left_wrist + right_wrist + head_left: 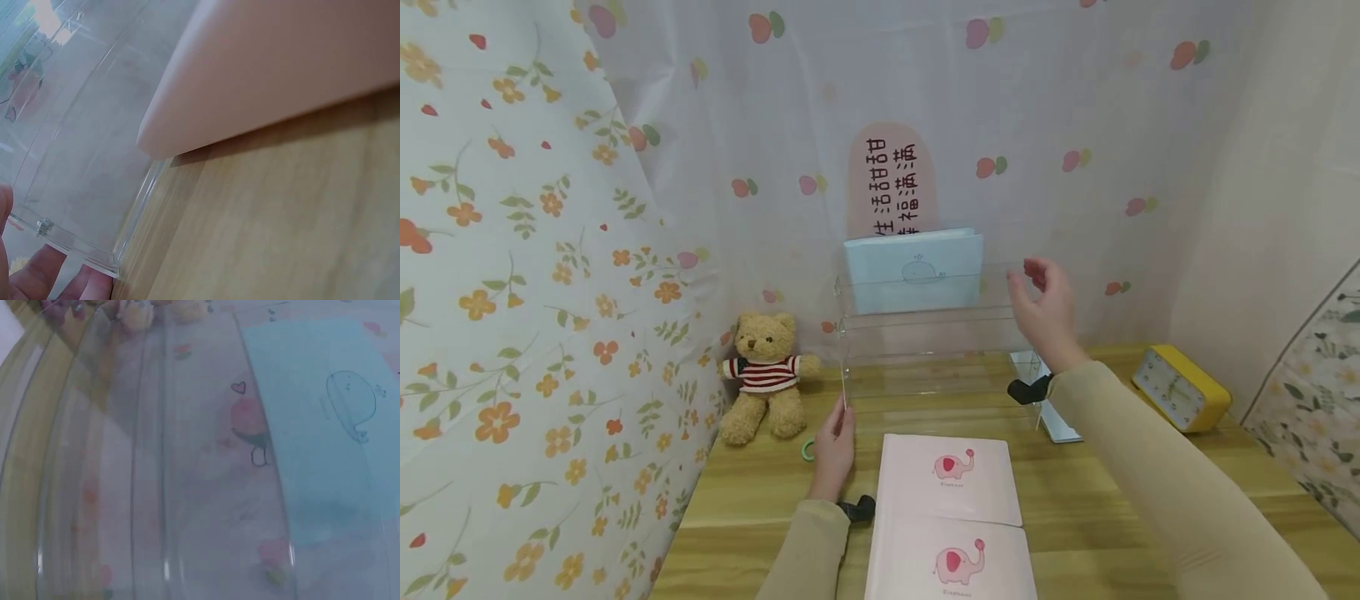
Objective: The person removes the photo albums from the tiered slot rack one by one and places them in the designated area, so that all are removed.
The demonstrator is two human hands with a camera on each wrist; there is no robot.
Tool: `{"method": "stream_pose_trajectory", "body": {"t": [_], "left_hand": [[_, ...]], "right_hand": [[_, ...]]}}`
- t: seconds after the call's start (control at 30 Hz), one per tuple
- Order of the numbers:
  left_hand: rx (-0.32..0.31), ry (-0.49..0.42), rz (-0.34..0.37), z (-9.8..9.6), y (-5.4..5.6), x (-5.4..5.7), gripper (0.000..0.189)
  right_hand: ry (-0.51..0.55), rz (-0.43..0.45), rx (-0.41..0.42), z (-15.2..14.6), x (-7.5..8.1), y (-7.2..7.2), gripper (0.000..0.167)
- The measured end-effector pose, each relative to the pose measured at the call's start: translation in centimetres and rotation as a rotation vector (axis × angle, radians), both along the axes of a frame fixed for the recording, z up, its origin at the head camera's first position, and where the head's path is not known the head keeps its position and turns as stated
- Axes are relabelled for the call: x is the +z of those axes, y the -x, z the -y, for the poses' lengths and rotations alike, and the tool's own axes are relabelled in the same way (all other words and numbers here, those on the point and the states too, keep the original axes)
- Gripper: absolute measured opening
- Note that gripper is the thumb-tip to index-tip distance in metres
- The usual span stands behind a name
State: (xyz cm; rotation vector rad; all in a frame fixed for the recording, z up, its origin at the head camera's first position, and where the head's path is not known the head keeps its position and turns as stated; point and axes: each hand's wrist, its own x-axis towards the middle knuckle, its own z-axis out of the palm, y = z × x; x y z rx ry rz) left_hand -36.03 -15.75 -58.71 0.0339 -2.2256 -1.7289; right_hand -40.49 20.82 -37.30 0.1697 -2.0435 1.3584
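Observation:
A clear tiered rack (925,373) stands on the table, with a pale blue whale-print booklet (880,287) upright in its top tier. My left hand (833,450) grips the rack's lower left side; in the left wrist view, fingers (39,272) lie behind the clear edge. Beside the rack's upper right end, my right hand (1047,312) is raised with thumb and fingers apart. Whether it touches the clear side is hard to tell. The right wrist view shows the whale booklet (325,425) but not that hand. Two pink elephant-print booklets (947,479) lie in front of the rack.
A teddy bear (766,375) sits left of the rack, near a small green ring (808,451). To the right are a yellow clock (1183,387) and a pale flat item (1062,427) partly behind the rack. Patterned cloth (700,108) hangs behind and at the sides.

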Motion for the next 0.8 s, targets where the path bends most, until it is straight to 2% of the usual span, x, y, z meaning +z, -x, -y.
{"method": "stream_pose_trajectory", "body": {"t": [0.17, 0.43, 0.67, 0.8], "left_hand": [[-0.016, -0.001, 0.001, -0.1, 0.0, -0.4, 0.052], [-0.022, -0.021, 0.013, -0.2, 0.1, -0.1, 0.052], [-0.023, -0.022, 0.025, -0.2, 0.0, 0.1, 0.052], [-0.019, -0.017, 0.028, 0.0, 0.0, 0.1, 0.051]], "right_hand": [[-0.021, 0.052, 0.036, 1.7, 1.5, 1.3, 0.067], [-0.075, 0.096, 0.049, 3.3, 3.7, 2.8, 0.081], [-0.077, 0.167, 0.144, 3.9, 4.7, 3.7, 0.086], [-0.051, 0.218, 0.166, 4.3, 5.2, 4.0, 0.086]]}}
